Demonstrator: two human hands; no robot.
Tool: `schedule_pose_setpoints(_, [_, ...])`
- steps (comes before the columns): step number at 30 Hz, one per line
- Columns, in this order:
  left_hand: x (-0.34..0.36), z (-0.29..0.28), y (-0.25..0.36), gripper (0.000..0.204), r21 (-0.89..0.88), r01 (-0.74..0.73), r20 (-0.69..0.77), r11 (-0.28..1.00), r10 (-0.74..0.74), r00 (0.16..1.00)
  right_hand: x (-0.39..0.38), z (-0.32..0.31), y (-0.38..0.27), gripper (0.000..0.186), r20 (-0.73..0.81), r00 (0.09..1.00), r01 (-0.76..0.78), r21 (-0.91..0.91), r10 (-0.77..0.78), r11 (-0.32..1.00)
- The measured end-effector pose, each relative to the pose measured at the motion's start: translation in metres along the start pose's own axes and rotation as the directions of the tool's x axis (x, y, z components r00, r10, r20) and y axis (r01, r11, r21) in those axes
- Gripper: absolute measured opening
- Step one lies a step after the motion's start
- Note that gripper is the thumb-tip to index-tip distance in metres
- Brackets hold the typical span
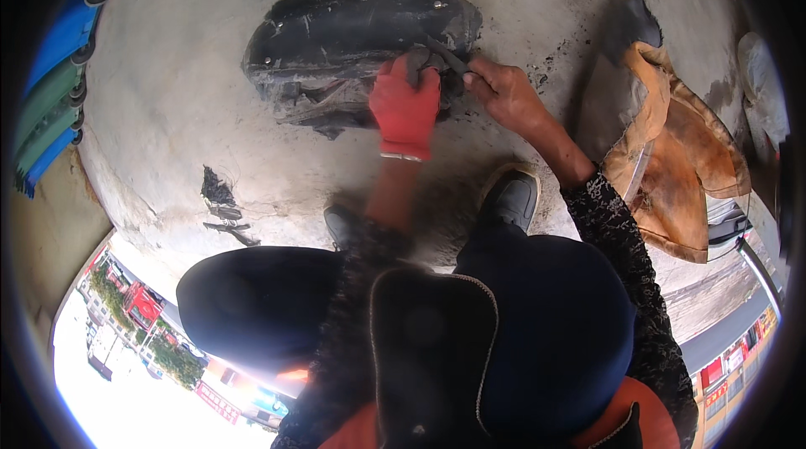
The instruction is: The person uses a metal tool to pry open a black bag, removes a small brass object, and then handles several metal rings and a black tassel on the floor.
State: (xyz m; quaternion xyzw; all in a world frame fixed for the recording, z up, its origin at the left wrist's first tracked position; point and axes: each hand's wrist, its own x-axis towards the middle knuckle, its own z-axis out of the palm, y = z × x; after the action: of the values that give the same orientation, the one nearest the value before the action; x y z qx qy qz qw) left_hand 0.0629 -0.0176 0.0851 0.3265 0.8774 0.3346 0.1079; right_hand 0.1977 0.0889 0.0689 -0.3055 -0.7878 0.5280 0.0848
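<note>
On the concrete floor ahead of my feet lies a long, dusty black piece [353,33] that looks like rubber or plastic, its near edge torn and ragged. My left hand [407,105], in a red glove with dark grey fingertips, is closed on that near edge toward its right end. Just right of it, my bare right hand [506,89] grips a dark knife-like tool [448,56]. The tool points up and left, its tip against or just over the black piece; exact contact is hard to tell.
Black scraps [220,189] lie on the floor at left. An orange-brown leather-like sheet [672,172] rests at right, below a dark flap [642,21]. Blue and green rolls [59,63] line the far left. My shoes [510,201] stand close to the work.
</note>
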Motion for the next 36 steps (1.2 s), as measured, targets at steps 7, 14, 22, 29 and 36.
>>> schedule_pose_setpoints(7, [-0.001, 0.005, -0.007, 0.028, -0.031, 0.013, 0.039, 0.999, -0.012, 0.999, 0.02, 0.012, 0.003, 0.018, -0.056, 0.998, 0.022, -0.048, -0.025, 0.999])
schedule_pose_setpoints(14, [-0.002, -0.003, -0.018, 0.02, 0.049, -0.006, -0.023, 0.999, 0.007, 1.0, 0.002, 0.011, 0.007, 0.017, -0.017, 0.996, 0.09, -0.067, -0.092, 0.994])
schedule_pose_setpoints(22, [0.002, -0.003, -0.021, 0.029, -0.004, 0.017, 0.023, 1.0, -0.017, 1.0, 0.031, 0.025, -0.002, 0.017, -0.022, 0.997, 0.076, -0.13, -0.08, 0.989])
schedule_pose_setpoints(29, [-0.002, -0.002, -0.03, 0.024, -0.146, 0.058, -0.012, 0.988, -0.06, 0.998, 0.005, 0.023, -0.002, 0.019, -0.004, 0.999, 0.036, -0.037, -0.036, 0.999])
schedule_pose_setpoints(36, [0.004, -0.002, -0.052, 0.026, -0.096, 0.097, 0.027, 0.991, -0.094, 0.995, 0.017, 0.025, -0.006, 0.018, 0.077, 0.996, 0.051, -0.04, -0.048, 0.998])
